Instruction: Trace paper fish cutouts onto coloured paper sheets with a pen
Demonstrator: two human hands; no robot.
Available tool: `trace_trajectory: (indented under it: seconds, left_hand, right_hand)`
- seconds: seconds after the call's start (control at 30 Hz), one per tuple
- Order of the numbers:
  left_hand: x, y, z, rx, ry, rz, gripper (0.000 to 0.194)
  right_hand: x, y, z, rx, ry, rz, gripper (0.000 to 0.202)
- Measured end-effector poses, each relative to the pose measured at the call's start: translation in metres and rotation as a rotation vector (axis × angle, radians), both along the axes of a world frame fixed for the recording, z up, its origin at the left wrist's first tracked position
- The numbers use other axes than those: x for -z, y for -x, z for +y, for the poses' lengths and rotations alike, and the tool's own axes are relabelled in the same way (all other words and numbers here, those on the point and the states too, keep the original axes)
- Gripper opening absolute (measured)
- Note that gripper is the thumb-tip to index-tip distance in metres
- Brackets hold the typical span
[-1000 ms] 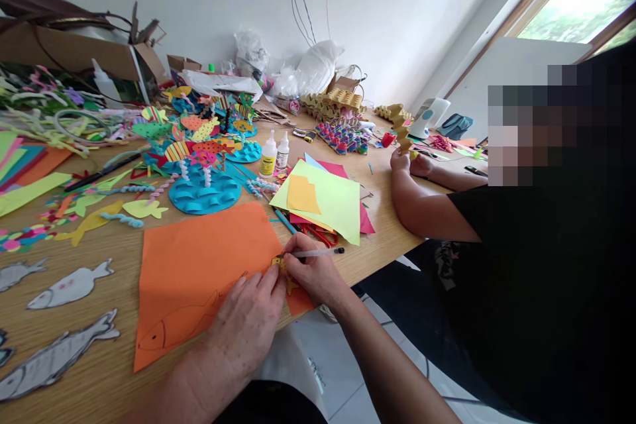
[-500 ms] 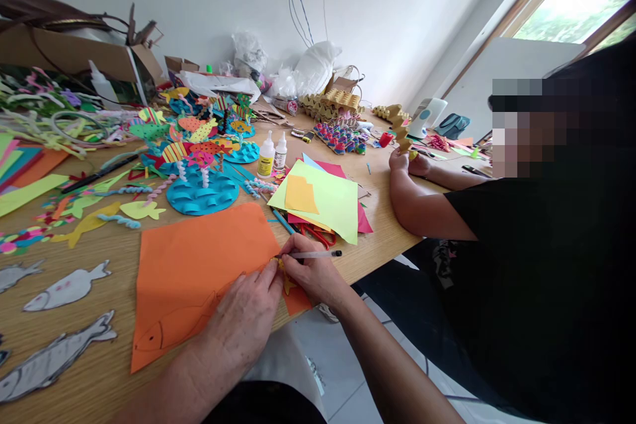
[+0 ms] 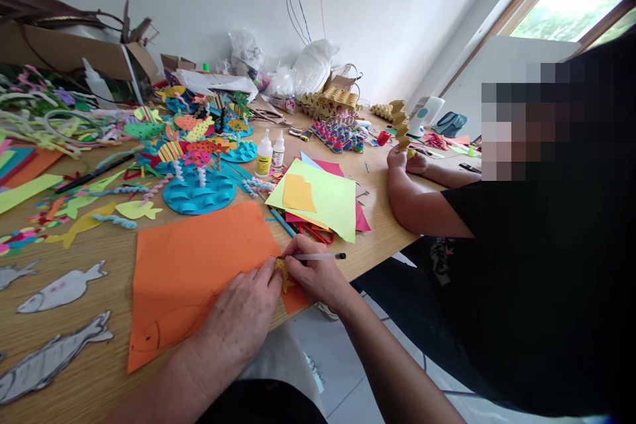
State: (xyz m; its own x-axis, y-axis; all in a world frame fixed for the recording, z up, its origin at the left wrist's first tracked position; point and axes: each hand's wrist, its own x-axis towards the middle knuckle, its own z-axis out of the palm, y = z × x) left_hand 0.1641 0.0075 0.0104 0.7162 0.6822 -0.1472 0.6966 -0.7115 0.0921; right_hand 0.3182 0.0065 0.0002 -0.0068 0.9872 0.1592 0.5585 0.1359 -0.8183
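An orange sheet (image 3: 199,258) lies at the table's front edge, with a fish outline drawn at its lower left. My left hand (image 3: 248,305) rests flat on the sheet, fingertips against a small yellow spotted fish cutout (image 3: 284,276) that it partly covers. A clear pen with a black cap end (image 3: 320,256) is pinched in my right hand (image 3: 311,271), its tip side at the cutout's upper edge. Grey paper fish (image 3: 62,290) lie on the wood to the left of the sheet.
Yellow-green paper (image 3: 332,202) lies over red-handled scissors (image 3: 318,233). Glue bottles (image 3: 264,154), a blue base with paper fish (image 3: 199,192) and pipe cleaners (image 3: 84,122) stand or lie farther back. At the right, a person (image 3: 536,232) holds an egg-carton strip (image 3: 400,124).
The whole view has shifted slightly. My right hand and the pen have moved a little against the cutout, and more of the yellow cutout shows. My left hand stays on the sheet.
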Motion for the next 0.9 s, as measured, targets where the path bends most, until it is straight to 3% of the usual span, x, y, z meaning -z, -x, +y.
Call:
trace_trajectory:
  seconds: [0.6, 0.9]
  left_hand:
    - [-0.003, -0.005, 0.000, 0.010, -0.039, 0.061, 0.047]
    - [0.003, -0.001, 0.000, 0.027, -0.037, -0.039, 0.048]
  right_hand:
    - [-0.001, -0.006, -0.012, 0.030, 0.027, 0.000, 0.008]
    - [-0.001, -0.006, -0.013, 0.038, 0.008, -0.005, 0.008]
